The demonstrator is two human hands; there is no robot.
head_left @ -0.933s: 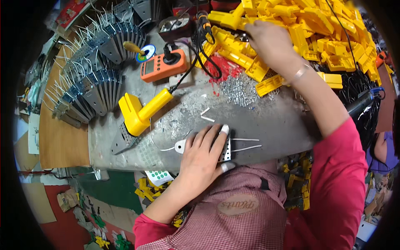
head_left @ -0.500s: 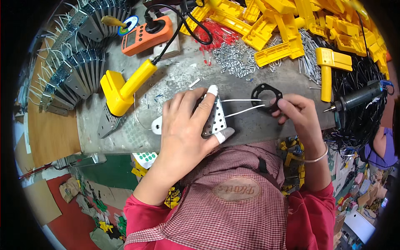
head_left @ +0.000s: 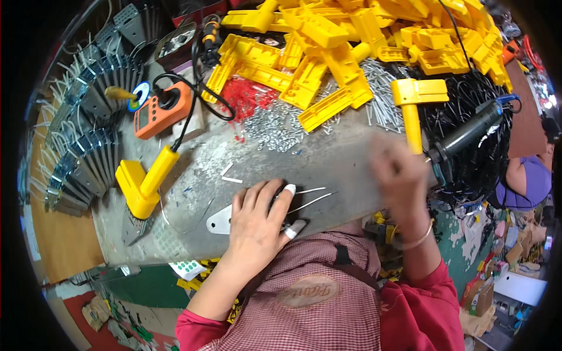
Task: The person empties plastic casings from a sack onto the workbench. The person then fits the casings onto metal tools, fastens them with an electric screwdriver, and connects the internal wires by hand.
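Note:
Near the table's front edge, my left hand point(head_left: 256, 225) is closed over a pale metal plate point(head_left: 220, 223), whose rounded end with holes sticks out on the left. White tape wraps its thumb and index fingertip. Two white wires point(head_left: 310, 190) run out to the right from under this hand. Something black shows between finger and thumb, mostly hidden; I cannot tell if it is the black ring. To the right, my right hand point(head_left: 401, 175) is lifted near a yellow T-shaped handle piece point(head_left: 414, 117); motion smears its fingers.
Yellow plastic shells point(head_left: 328, 58) pile up at the back, beside loose nuts point(head_left: 272, 126), screws point(head_left: 383, 96) and red parts point(head_left: 252, 96). On the left stand an orange meter point(head_left: 164, 111), a yellow plugged-in tool point(head_left: 140, 187) and rows of metal plates point(head_left: 88, 158). A power screwdriver point(head_left: 471, 131) lies right.
My right hand has left the wire ends and moved up; the black ring it held is no longer seen in it. My left hand stays on the plate. The whole view has shifted.

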